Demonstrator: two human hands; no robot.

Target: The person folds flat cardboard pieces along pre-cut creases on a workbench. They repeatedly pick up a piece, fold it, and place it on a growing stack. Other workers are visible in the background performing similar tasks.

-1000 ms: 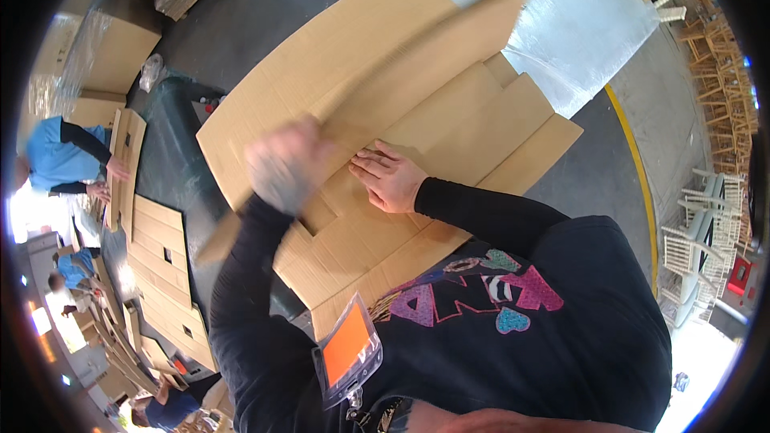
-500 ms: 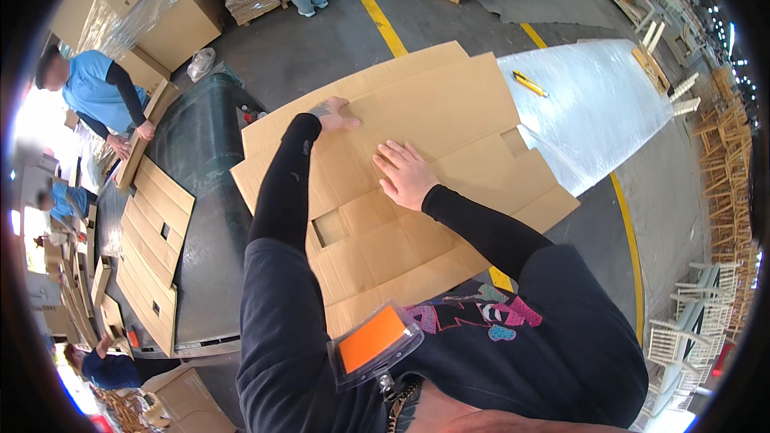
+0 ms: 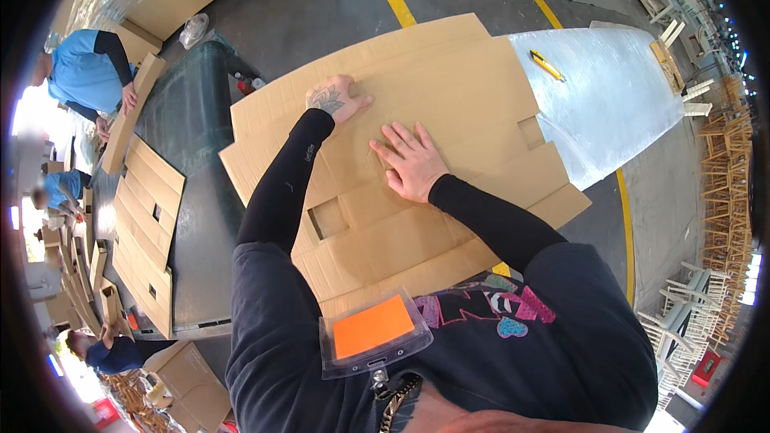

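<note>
A large cut sheet of brown cardboard point(image 3: 449, 96) lies in front of me, creased, with stepped edges and rectangular cut-outs. On its upper left part rests my left hand point(image 3: 337, 102), its fingers curled under and its thumb sticking out to the right; I see nothing held in it. My right hand point(image 3: 415, 164) lies flat near the sheet's middle, fingers spread and palm down. Just beyond the sheet's right edge, a yellow utility knife point(image 3: 548, 66) lies on a long board wrapped in clear film point(image 3: 609, 104). Neither hand touches the knife.
To the left, a dark green-black table point(image 3: 196, 112) carries slotted cardboard pieces point(image 3: 144, 232). A co-worker in blue point(image 3: 87, 72) holds a long cardboard piece point(image 3: 132, 112) there. Pale chair frames point(image 3: 682, 313) stand at right. A yellow floor line point(image 3: 626, 232) runs past the board.
The view has shifted slightly. My left hand has slid a little rightward over the cardboard and its fingers look more curled. My right hand stays flat, fingers spread wider.
</note>
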